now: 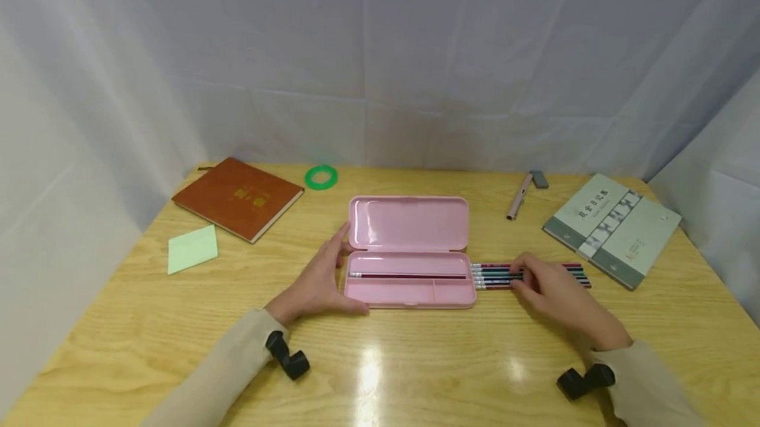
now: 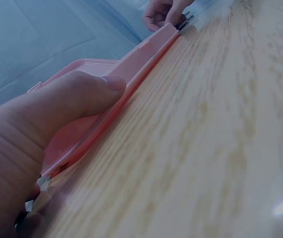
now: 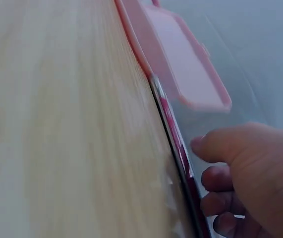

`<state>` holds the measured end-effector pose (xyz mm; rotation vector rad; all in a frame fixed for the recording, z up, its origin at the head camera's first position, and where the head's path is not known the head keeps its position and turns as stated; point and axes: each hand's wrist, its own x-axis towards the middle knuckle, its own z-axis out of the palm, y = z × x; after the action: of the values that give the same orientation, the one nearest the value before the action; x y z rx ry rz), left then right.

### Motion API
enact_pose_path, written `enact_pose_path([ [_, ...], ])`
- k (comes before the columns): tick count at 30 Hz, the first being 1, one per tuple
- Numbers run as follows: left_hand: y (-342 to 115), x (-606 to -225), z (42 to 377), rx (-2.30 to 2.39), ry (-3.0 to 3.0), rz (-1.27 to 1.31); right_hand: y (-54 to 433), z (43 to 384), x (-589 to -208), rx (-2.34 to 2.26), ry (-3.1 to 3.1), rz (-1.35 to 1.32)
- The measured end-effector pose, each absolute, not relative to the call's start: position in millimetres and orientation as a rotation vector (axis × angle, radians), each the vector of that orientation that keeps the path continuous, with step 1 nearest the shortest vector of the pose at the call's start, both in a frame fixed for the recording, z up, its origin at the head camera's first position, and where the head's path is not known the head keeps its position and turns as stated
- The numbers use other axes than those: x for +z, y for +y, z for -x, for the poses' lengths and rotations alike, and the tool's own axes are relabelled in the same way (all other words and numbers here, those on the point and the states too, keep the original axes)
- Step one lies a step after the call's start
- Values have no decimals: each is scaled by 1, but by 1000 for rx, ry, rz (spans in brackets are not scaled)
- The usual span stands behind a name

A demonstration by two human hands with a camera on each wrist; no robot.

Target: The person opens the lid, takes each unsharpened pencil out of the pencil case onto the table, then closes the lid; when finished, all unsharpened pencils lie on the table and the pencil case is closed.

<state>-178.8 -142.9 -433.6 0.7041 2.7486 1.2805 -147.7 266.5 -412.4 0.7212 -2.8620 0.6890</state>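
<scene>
A pink pencil case [image 1: 392,293] lies open on the table, its lid [image 1: 410,224] tipped back. One dark red pencil [image 1: 410,276] rests in its long rear compartment. My left hand [image 1: 320,278] holds the case's left end, thumb against the front wall and fingers toward the hinge side. Just right of the case, several pencils [image 1: 493,276] lie side by side, eraser ends toward it. Over their middle is my right hand [image 1: 549,292], fingers loosely curled. In the right wrist view, its thumb [image 3: 213,145] stands apart from the pencils, with the curled fingertips close beside them.
A brown notebook [image 1: 237,199], a pale green paper pad [image 1: 192,250] and a green tape roll [image 1: 321,177] lie at the back left. At the back right are a pink pen [image 1: 519,197], a grey eraser [image 1: 539,179] and a grey-green notebook [image 1: 611,229].
</scene>
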Motion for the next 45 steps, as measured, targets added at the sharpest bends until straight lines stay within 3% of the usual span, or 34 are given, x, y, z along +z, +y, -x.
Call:
enact_pose_path([
  [13,-138,-432,180,1269,2740,-727,193,178,-397,490,-2861,-951],
  [25,-135,-433,179,1286,2721,-735,165,190,-400,444,-2790,-1088],
  [33,-137,-433,177,1281,2735,-746,198,175,-398,562,-2837,-913],
  [45,-144,-434,178,1290,2738,-722,302,129,-413,687,-2756,-721],
])
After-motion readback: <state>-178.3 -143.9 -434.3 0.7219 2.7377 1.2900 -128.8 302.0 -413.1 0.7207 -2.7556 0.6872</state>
